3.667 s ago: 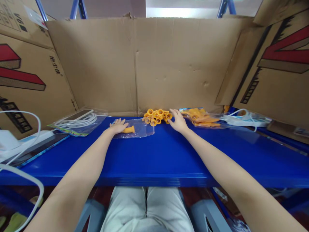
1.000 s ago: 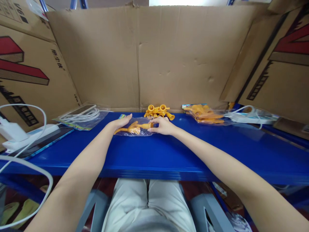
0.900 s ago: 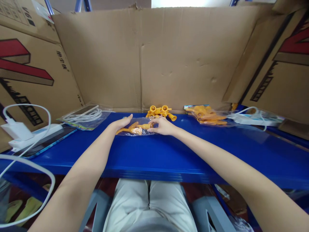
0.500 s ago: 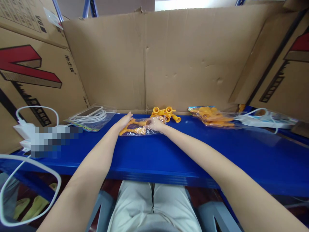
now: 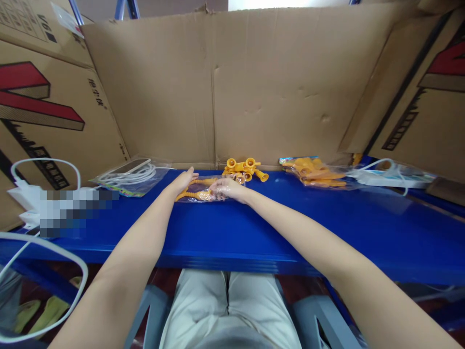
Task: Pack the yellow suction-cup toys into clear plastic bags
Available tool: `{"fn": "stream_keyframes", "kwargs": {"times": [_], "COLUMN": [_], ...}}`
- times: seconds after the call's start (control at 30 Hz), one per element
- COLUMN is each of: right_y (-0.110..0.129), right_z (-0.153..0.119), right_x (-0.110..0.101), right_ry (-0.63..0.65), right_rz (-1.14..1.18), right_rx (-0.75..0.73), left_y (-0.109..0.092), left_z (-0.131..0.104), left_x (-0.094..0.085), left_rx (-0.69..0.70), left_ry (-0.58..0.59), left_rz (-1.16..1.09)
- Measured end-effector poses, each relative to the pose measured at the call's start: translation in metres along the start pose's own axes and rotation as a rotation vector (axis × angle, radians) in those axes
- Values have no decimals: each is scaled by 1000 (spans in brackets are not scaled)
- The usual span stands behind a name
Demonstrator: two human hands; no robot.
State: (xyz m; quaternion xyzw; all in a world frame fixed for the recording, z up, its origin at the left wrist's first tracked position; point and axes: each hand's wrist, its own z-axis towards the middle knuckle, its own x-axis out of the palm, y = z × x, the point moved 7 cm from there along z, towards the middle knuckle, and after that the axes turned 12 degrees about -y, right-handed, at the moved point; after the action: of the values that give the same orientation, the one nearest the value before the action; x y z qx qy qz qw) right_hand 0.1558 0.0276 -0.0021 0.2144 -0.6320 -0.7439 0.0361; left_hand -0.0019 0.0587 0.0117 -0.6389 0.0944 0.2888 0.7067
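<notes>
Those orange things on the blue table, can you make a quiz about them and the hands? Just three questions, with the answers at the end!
1. True or false: the loose orange pieces are heaped nearer the cardboard wall than the front edge of the blue table.

2. Where is the right hand?
A: on the cardboard wall
B: at the clear bag by the left hand
C: under the blue table

3. Fill the gap: the coiled white cable lies to the ____ of the left hand.

Key: 1. True. 2. B. 3. left.
</notes>
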Motion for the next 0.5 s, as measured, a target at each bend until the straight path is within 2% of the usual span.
{"fn": "stream_keyframes", "kwargs": {"times": [0.07,0.13,0.27,0.4,0.5], "right_y": [6,8,11,11,8], "right_z": [-5,-8,-12,-13,-10], "right_x": [5,7,8,8,8], "right_ry": [94,135,142,120,77], "right_rz": [65,108,135,115,98], "right_rx": [-24,-29,-25,-26,-15], "left_y": [1,1,-5,-7,-8], "left_z": [3,6,7,-3,-9], "left_x": [1,1,4,20,27], "left_rx": [10,47,143,195,233], "left_ry": [-2,-29,-67,83,156], "left_rz": [10,87,462,752,878]}}
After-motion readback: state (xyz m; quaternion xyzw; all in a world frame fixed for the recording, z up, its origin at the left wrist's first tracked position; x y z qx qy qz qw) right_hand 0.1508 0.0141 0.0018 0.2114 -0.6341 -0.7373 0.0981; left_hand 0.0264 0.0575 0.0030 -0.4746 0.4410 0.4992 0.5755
